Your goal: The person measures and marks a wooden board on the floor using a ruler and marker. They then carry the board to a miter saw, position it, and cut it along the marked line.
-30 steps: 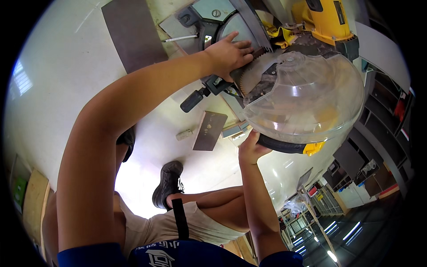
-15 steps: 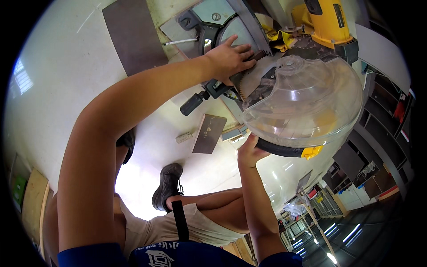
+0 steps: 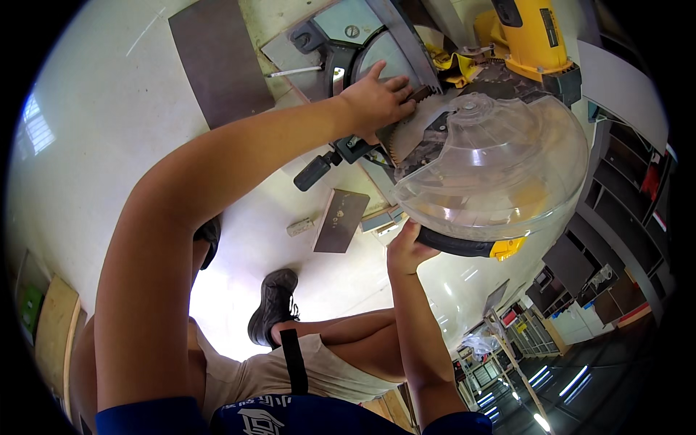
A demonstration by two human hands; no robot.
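A miter saw with a toothed round blade [image 3: 419, 129] and a clear plastic guard [image 3: 500, 167] stands at the upper right. My right hand [image 3: 408, 250] is closed around its black handle [image 3: 457, 243], below the guard. Across the saw's round table [image 3: 388, 54] reaches my left arm. The left hand [image 3: 377, 101] lies with fingers spread over a dark strip [image 3: 419, 94], close beside the blade's teeth. Most of that strip is hidden under the hand. A black clamp knob [image 3: 313, 172] sticks out from the saw below my left wrist.
A large dark board [image 3: 217, 61] lies on the floor at upper left. Nearer are a small brown board [image 3: 341, 220] and a little pale block [image 3: 299, 227]. The yellow motor housing [image 3: 533, 36] rises at the back right. Dark shelving [image 3: 623, 174] lines the right side.
Almost everything holds its place. The fingers of my left hand have shifted slightly over the dark strip, while my right hand stays on the saw handle.
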